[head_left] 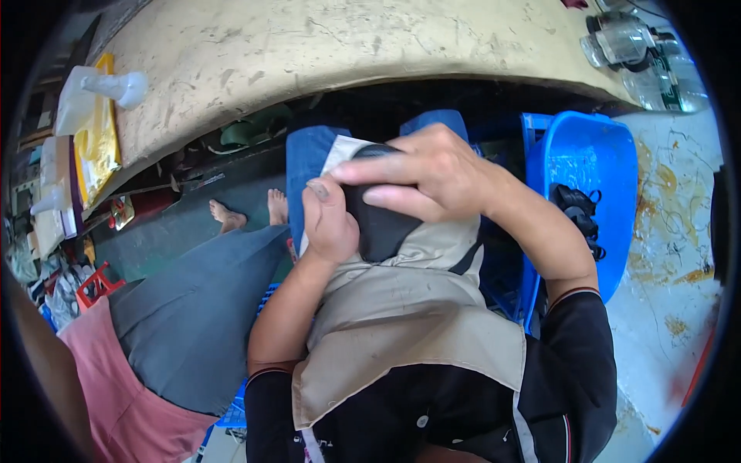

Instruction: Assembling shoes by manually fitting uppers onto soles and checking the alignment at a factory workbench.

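Observation:
A black, oblong piece with a rounded end, shaped like a shoe sole (380,230), lies over my lap on the beige apron (386,297). My left hand (330,224) is closed at its left edge, thumb up; the fingers beneath are mostly hidden. From the right, my right hand (432,177) reaches across the piece, slightly blurred. Its index finger stretches to my left thumb tip, and its thumb points left over the black surface, with a gap between the two. Nothing shows between these right fingers.
A worn cream worktable (324,46) curves in front of me. On my right stands a blue plastic tub (590,154) holding black strappy items (579,212). Clear bottles (644,58) sit at the table's right end. Close on my left sits another person (193,301), barefoot.

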`<state>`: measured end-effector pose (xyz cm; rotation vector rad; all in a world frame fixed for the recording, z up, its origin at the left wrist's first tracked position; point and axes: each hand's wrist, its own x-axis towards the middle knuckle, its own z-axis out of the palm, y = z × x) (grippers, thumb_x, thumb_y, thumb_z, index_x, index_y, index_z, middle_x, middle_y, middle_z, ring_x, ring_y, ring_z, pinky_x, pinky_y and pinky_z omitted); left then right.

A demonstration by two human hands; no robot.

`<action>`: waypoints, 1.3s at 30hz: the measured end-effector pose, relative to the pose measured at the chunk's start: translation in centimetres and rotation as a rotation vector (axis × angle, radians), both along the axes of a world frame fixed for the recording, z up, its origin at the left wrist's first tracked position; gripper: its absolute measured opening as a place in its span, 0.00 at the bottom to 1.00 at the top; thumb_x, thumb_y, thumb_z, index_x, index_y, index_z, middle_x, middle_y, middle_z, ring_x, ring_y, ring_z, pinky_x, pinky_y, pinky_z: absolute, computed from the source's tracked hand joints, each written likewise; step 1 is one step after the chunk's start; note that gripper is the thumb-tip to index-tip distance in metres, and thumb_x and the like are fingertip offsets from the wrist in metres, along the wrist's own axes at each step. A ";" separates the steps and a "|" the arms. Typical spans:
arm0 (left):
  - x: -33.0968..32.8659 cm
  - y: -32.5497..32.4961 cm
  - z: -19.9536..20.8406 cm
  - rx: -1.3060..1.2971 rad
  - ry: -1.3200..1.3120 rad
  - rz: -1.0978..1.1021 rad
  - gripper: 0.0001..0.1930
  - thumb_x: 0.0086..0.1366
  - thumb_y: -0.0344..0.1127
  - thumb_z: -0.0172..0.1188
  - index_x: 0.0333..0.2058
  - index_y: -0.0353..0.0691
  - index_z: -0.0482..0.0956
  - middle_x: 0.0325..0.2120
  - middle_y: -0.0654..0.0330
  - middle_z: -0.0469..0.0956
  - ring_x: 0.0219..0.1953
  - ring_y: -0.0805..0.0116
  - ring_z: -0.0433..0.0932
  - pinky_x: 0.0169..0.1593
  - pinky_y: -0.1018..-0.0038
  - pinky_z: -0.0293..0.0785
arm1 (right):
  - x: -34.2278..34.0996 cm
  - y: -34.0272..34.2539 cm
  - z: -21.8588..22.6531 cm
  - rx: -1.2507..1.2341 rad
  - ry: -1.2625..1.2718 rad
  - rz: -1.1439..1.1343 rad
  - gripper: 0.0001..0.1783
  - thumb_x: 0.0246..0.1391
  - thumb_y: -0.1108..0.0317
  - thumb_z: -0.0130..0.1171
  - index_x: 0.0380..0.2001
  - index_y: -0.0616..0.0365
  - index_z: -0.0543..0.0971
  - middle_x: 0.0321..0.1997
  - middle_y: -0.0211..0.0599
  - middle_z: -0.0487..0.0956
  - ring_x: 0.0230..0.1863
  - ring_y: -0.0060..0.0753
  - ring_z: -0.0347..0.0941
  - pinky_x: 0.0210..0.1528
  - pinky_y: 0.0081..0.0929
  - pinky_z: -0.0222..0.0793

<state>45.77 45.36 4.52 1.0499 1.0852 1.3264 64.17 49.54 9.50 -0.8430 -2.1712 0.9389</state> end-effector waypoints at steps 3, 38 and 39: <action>-2.0 1.1 1.8 0.077 -0.030 -0.251 0.18 0.73 0.37 0.46 0.28 0.31 0.78 0.23 0.59 0.76 0.25 0.72 0.66 0.31 0.77 0.65 | -0.3 0.4 1.6 -0.067 0.011 0.027 0.23 0.58 0.68 0.58 0.56 0.61 0.79 0.40 0.43 0.85 0.24 0.32 0.69 0.30 0.28 0.67; -7.9 5.6 2.0 -0.116 0.464 -0.351 0.16 0.69 0.28 0.55 0.53 0.27 0.78 0.39 0.56 0.81 0.31 0.75 0.74 0.35 0.83 0.68 | -7.3 0.7 -6.8 -0.488 0.424 -0.432 0.25 0.68 0.58 0.49 0.19 0.63 0.71 0.15 0.30 0.70 0.18 0.24 0.60 0.24 0.25 0.59; -8.0 5.5 1.4 -0.071 0.459 -0.319 0.17 0.68 0.27 0.56 0.54 0.28 0.78 0.38 0.57 0.81 0.31 0.75 0.73 0.35 0.83 0.68 | -8.0 -0.7 -7.6 -0.466 0.454 -0.465 0.23 0.68 0.59 0.49 0.21 0.63 0.71 0.17 0.30 0.71 0.20 0.24 0.60 0.25 0.25 0.59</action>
